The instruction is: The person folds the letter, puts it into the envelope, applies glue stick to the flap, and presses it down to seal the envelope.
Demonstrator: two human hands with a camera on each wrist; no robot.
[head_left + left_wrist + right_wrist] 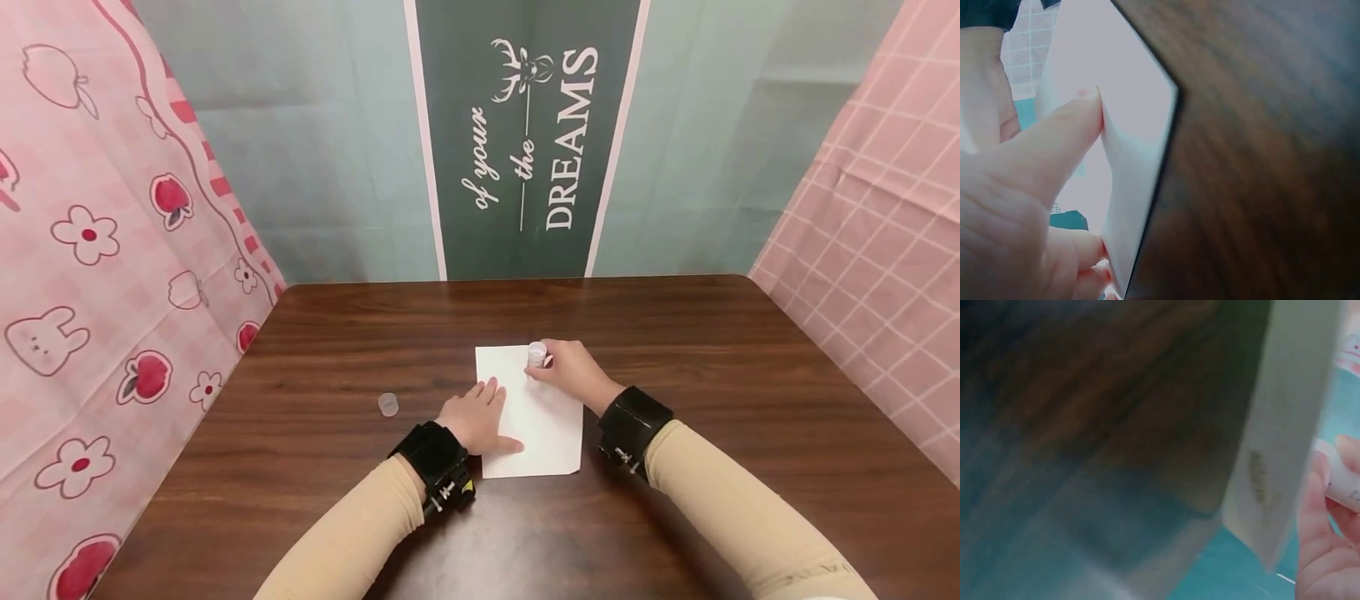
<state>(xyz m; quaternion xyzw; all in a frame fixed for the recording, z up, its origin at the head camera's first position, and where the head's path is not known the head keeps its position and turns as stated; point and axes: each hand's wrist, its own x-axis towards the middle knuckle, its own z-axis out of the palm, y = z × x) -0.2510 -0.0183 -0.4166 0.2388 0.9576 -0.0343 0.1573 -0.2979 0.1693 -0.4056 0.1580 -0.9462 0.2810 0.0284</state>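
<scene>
Glue stick [537, 354]: over the paper's top end, contact unclear
Right hand [576, 368]: grip pinching the glue stick between thumb and fingers
Paper [540, 433]: white sheet on the wood-grain worktop [337, 350]
Left hand [476, 417]: grip released, fingers spread, pressing the paper's left side
Clear cap [387, 405]: on the worktop, left of the left hand
</scene>
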